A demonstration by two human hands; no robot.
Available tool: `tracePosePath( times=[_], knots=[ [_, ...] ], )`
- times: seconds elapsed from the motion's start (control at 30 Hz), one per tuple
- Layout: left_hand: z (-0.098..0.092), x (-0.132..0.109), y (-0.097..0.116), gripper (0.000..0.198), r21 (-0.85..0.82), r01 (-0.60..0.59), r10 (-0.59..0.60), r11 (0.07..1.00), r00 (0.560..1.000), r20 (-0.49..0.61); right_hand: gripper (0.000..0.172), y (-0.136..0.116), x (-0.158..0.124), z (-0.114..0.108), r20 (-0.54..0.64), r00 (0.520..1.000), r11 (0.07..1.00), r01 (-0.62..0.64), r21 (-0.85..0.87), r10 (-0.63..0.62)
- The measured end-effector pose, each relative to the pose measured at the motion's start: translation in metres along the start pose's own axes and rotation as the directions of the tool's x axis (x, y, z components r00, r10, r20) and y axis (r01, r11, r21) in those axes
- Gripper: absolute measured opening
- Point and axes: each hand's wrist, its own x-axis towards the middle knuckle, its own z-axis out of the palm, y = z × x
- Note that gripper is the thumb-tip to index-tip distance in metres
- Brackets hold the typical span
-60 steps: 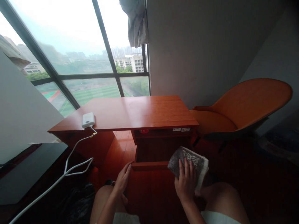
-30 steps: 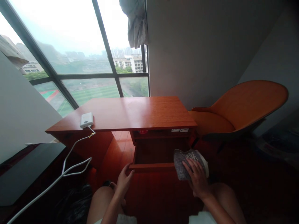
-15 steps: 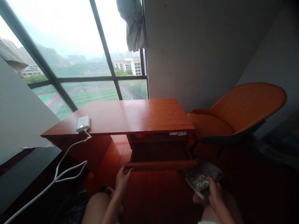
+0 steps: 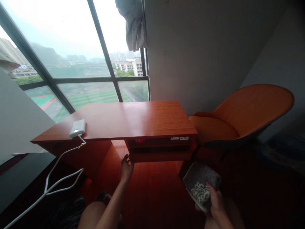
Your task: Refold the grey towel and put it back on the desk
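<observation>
My left hand [image 4: 127, 168] is at the left end of the desk drawer [image 4: 162, 157], thumb against its front and fingers apart. The drawer sits nearly in under the reddish wooden desk [image 4: 143, 119], with a dark gap above its front. In my right hand [image 4: 216, 200] is a folded grey cloth [image 4: 202, 176] with a squiggly white pattern or cord on it. My thumb lies on top of the cloth, and the other fingers are hidden beneath. The cloth is held over the floor, right of the drawer.
A white power bank [image 4: 78, 127] with a white cable [image 4: 57, 156] lies on the desk's left part. An orange chair [image 4: 252, 111] stands to the right. Above the drawer is an open shelf [image 4: 154, 141] with a red item and white labels. A black bag [image 4: 69, 211] lies lower left.
The drawer has slid inward, from well out to nearly in, with my left hand moving forward at its corner. My right hand still holds the cloth, now turned to show more of its grey face.
</observation>
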Motion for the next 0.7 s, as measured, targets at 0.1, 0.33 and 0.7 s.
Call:
tracePosePath(
  times=[0.1,0.33,0.7],
  knots=[
    [0.006,-0.002,-0.003,0.046,0.03,0.059,-0.058,0.998,0.997,-0.044,0.064,0.006,0.001,0.001,0.055,0.997,0.997,-0.055,0.051,0.052],
    [0.032,-0.001,0.004,0.042,-0.084,0.075,-0.062,0.994,0.987,0.15,0.062,0.014,0.0,0.004,0.08,0.997,1.0,0.018,0.012,-0.019],
    [0.042,0.001,0.001,0.061,-0.098,0.252,-0.192,0.963,0.894,0.405,0.048,-0.002,-0.023,0.011,0.236,0.968,0.995,-0.094,0.02,0.087]
  ],
)
